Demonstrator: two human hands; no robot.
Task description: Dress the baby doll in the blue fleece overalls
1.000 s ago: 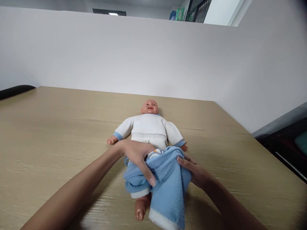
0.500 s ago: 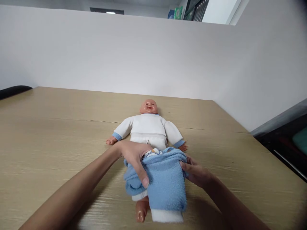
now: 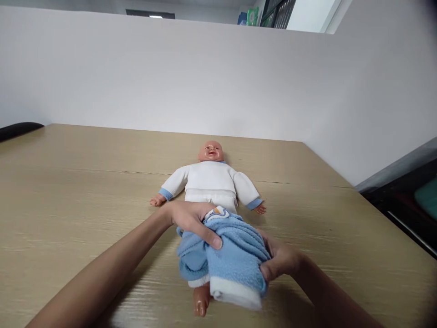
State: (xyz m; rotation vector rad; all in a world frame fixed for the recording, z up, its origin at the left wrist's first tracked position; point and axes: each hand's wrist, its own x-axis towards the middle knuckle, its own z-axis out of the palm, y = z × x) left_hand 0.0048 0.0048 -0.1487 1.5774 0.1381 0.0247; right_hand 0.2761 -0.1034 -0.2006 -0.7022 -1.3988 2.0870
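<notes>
A baby doll (image 3: 211, 180) in a white top with blue cuffs lies on its back on the wooden table (image 3: 85, 191), head pointing away from me. Light blue fleece trousers (image 3: 232, 259) with white cuffs cover its hips and legs. My left hand (image 3: 193, 221) grips the trousers at the doll's left hip, thumb pressed on the fabric. My right hand (image 3: 278, 259) is closed on the trousers along the right side, bunching the leg up. One bare doll foot (image 3: 200, 301) sticks out below the cloth.
A white partition wall (image 3: 170, 77) stands behind the table. A dark chair back (image 3: 18, 129) shows at the far left. At the right, past the table edge, is a dark desk (image 3: 406, 200) with a teal object.
My right hand slid down and under the right trouser leg, gathering it so the white cuff rose. My left thumb moved up toward the waistband. The doll stayed put.
</notes>
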